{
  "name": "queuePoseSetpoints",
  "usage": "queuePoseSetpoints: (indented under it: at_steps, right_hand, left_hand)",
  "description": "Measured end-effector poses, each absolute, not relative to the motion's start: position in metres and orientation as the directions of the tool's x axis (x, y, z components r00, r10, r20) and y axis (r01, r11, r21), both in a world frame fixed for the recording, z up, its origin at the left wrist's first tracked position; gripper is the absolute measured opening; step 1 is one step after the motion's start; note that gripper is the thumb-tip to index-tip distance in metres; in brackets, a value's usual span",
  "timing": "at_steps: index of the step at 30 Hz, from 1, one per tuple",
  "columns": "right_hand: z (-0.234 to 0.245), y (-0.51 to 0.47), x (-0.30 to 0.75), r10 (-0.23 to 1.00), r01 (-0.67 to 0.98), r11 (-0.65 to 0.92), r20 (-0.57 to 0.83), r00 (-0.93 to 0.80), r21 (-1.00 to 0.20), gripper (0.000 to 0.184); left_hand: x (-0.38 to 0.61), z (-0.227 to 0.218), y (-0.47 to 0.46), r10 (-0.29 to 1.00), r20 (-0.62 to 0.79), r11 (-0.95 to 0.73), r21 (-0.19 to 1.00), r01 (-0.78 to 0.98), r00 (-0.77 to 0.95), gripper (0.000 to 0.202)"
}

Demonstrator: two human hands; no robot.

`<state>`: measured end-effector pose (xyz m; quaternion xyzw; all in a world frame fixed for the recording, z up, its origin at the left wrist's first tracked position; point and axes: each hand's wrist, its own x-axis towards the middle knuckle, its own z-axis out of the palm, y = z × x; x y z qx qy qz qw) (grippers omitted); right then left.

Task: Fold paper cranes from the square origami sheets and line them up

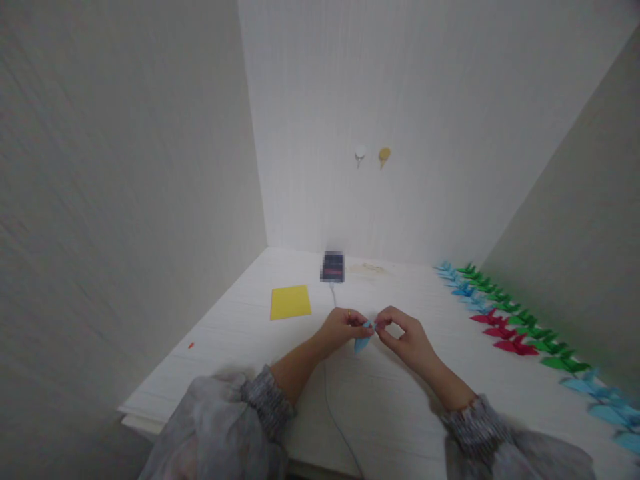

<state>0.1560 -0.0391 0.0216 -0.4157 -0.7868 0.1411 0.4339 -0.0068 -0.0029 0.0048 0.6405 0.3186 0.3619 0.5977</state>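
A small light-blue folded paper piece point(363, 339) is held between both hands above the white table point(240, 333). My left hand point(343, 329) pinches its upper left side; a ring shows on one finger. My right hand point(403, 337) pinches its upper right tip with fingers curled. Both hands are closed on the paper, just above the table's middle.
A yellow paper square point(291, 302) lies to the left behind the hands. A phone point(333, 267) with a white cable point(333, 400) stands at the back. Rows of folded blue, green and red paper figures point(505, 320) line the right wall. Two hooks point(372, 157) hang on the back wall.
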Motion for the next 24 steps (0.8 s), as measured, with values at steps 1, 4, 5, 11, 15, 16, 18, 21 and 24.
queuePoseSetpoints:
  at_steps: [1,4,5,11,15,16,18,21,24]
  right_hand:
    - [0.0220,-0.0398,0.1561,0.761,0.538,0.631,0.581,-0.289,-0.559,0.006]
    - [0.0221,-0.0410,0.1560,0.712,0.546,0.677,0.629,-0.313,-0.494,0.008]
    - [0.0219,-0.0412,0.1559,0.698,0.549,0.687,0.644,-0.315,-0.476,0.008]
    - [0.0184,-0.0405,0.1558,0.640,0.578,0.711,0.709,-0.296,-0.400,0.010]
    - [0.0155,-0.0402,0.1556,0.648,0.601,0.697,0.703,-0.293,-0.392,0.010]
    - [0.0150,-0.0404,0.1552,0.656,0.609,0.689,0.696,-0.293,-0.393,0.010]
    - [0.0143,-0.0408,0.1544,0.657,0.621,0.682,0.695,-0.291,-0.386,0.010]
    - [0.0139,-0.0411,0.1543,0.639,0.639,0.686,0.710,-0.297,-0.350,0.011]
    - [0.0137,-0.0404,0.1557,0.616,0.666,0.686,0.721,-0.317,-0.293,0.012]
  left_hand:
    - [-0.0069,0.0047,-0.0027,0.839,0.091,-0.095,0.995,-0.021,0.536,0.029]
    - [-0.0070,0.0028,-0.0015,0.835,0.109,-0.114,0.993,-0.024,0.539,0.028]
    - [-0.0069,0.0018,-0.0010,0.835,0.114,-0.119,0.993,-0.025,0.538,0.028]
    - [-0.0036,-0.0011,-0.0008,0.828,0.129,-0.077,0.990,-0.117,0.546,0.029]
    - [-0.0004,-0.0011,-0.0022,0.833,0.126,-0.029,0.982,-0.185,0.539,0.030]
    - [0.0000,-0.0015,-0.0022,0.836,0.130,-0.033,0.981,-0.189,0.532,0.030]
    - [0.0001,-0.0024,-0.0017,0.845,0.132,-0.044,0.983,-0.178,0.519,0.030]
    - [-0.0010,-0.0031,-0.0007,0.858,0.128,-0.072,0.989,-0.131,0.497,0.031]
    - [-0.0023,-0.0021,-0.0007,0.866,0.130,-0.100,0.991,-0.087,0.483,0.030]
